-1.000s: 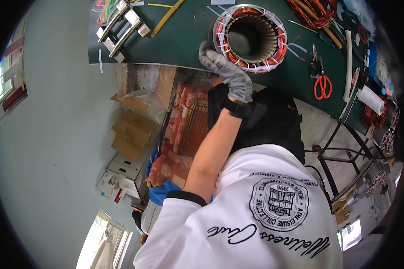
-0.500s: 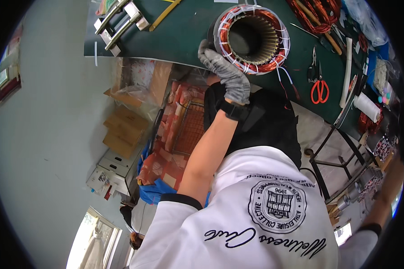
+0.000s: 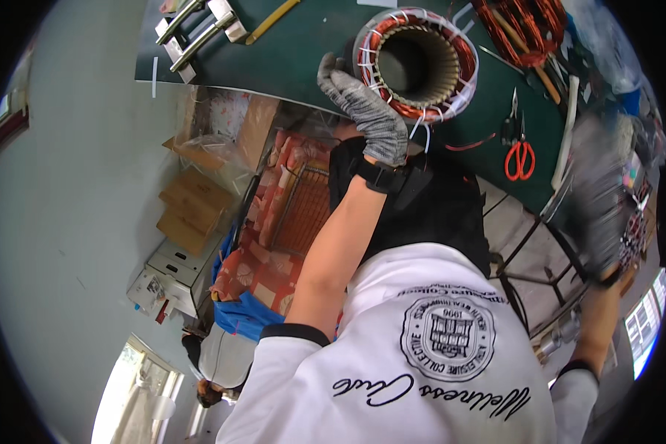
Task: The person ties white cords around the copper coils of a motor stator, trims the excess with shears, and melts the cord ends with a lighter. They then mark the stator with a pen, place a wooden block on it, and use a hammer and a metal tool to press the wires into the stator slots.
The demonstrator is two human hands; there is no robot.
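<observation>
A motor stator (image 3: 462,92) with copper windings laced in white cord stands on the green table, its round bore facing up. My left hand (image 3: 366,111), in a grey knit glove, lies against its near-left side. The fingers are together and curve along the body, and the stator's wall partly hides the grip. White leads (image 3: 423,129) hang from the winding's near edge, beside my left wrist. Off to the right, my right hand (image 3: 599,200), also gloved, is smeared by motion near the table's right edge. Whether it holds anything does not show.
Red-handled scissors (image 3: 520,159) and dark pliers (image 3: 508,127) lie right of the stator, near a red wire piece (image 3: 470,143). Copper coils (image 3: 522,33) sit at the far right. A metal frame (image 3: 200,37) rests far left. Another person (image 3: 226,359) is behind, lower left.
My right hand has swung in from the right rim toward the table's edge. The stator's leads have shifted left along its near side, so it seems turned. My left hand stays against it.
</observation>
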